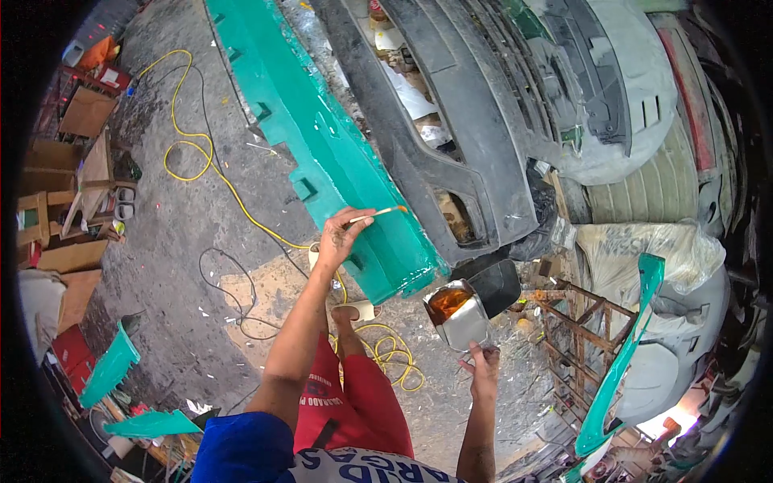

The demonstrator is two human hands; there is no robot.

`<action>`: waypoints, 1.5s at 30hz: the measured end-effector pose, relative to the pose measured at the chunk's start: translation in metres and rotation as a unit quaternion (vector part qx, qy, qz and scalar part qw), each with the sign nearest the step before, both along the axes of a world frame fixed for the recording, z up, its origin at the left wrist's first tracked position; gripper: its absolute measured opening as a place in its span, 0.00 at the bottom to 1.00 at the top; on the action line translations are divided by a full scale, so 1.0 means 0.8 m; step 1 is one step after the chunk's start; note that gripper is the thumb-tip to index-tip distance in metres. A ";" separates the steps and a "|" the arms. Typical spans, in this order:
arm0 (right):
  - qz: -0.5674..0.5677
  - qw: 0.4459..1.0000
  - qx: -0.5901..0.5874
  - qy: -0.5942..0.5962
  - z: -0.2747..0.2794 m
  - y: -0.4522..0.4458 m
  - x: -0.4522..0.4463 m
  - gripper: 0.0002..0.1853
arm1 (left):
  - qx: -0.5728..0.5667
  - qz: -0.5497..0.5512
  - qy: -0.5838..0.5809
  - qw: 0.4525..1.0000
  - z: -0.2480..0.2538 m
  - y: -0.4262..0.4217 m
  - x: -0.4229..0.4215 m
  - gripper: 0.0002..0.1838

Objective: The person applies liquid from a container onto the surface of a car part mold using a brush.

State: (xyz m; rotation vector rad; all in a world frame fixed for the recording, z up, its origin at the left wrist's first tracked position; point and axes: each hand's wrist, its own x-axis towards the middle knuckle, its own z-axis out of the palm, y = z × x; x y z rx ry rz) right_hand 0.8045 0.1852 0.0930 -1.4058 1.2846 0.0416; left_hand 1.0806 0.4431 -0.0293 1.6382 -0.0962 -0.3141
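Concrete floor below brush [378, 213] and tin [457, 314].

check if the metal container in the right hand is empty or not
Not empty: glossy amber contents show inside the metal container the right hand holds; how full, I cannot tell.

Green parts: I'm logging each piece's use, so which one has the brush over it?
The long green panel beside the grey bumper: the brush in the left hand is over it, while other green pieces sit off to the sides.

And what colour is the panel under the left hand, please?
The panel is teal green; best view: head.
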 end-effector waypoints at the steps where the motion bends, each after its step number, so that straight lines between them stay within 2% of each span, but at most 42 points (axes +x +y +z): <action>1: -0.003 1.000 0.007 0.008 0.001 -0.003 -0.003 0.29 | 0.029 0.057 0.004 0.998 0.005 0.000 -0.007 0.11; 2: -0.007 1.000 0.013 0.016 0.002 -0.006 -0.005 0.29 | 0.057 0.114 0.009 0.992 0.010 -0.004 -0.015 0.11; 3: -0.004 1.000 0.012 0.018 0.004 -0.008 -0.006 0.29 | 0.086 0.173 -0.059 0.979 0.020 -0.014 -0.027 0.12; 4: -0.001 1.000 0.011 0.025 0.007 -0.009 -0.008 0.28 | 0.086 0.175 -0.057 0.979 0.020 -0.025 -0.044 0.12; 9: 0.012 1.000 -0.003 0.025 0.015 -0.011 -0.009 0.27 | 0.042 0.130 -0.057 0.989 -0.007 -0.087 -0.138 0.12; 12: 0.007 0.999 0.006 0.033 0.020 -0.012 -0.009 0.31 | 0.006 0.085 -0.021 0.996 -0.015 -0.097 -0.179 0.12; 14: 0.000 1.000 0.006 0.027 0.019 -0.012 -0.009 0.31 | 0.011 0.004 -0.017 1.000 -0.024 -0.090 -0.193 0.12; 19: 0.020 0.999 -0.004 0.033 0.017 -0.012 -0.014 0.29 | 0.017 -0.043 -0.042 0.998 -0.008 -0.063 -0.115 0.10; 25: 0.039 0.998 -0.030 0.027 0.026 -0.009 -0.019 0.28 | 0.041 -0.018 -0.099 0.994 -0.006 -0.009 -0.010 0.10; 30: 0.033 0.998 -0.037 0.028 0.027 -0.011 -0.026 0.29 | 0.052 0.001 -0.103 0.993 -0.019 0.017 0.040 0.10; 34: 0.031 0.998 -0.037 0.035 0.035 -0.006 -0.024 0.31 | 0.024 0.088 -0.098 0.991 -0.024 0.031 0.064 0.11; 35: 0.023 0.999 -0.024 0.041 0.032 -0.009 -0.028 0.31 | 0.032 0.142 -0.079 0.986 -0.023 0.036 0.069 0.11; 36: 0.015 0.999 -0.010 0.046 0.031 -0.011 -0.028 0.32 | 0.041 0.196 -0.060 0.978 -0.024 0.040 0.073 0.11; 37: 0.015 0.999 -0.010 0.047 0.031 -0.012 -0.028 0.32 | 0.040 0.233 -0.093 0.967 -0.025 0.037 0.076 0.12; 40: 0.009 0.999 -0.018 0.045 0.031 -0.007 -0.025 0.31 | 0.039 0.234 -0.131 0.963 -0.029 0.007 0.059 0.12; 41: 0.025 0.999 -0.024 0.041 0.033 -0.005 -0.022 0.31 | 0.064 0.205 -0.111 0.970 -0.026 -0.005 0.043 0.11; 45: 0.040 0.998 -0.032 0.034 0.031 -0.007 -0.024 0.31 | 0.045 0.193 -0.084 0.977 -0.011 -0.047 -0.035 0.12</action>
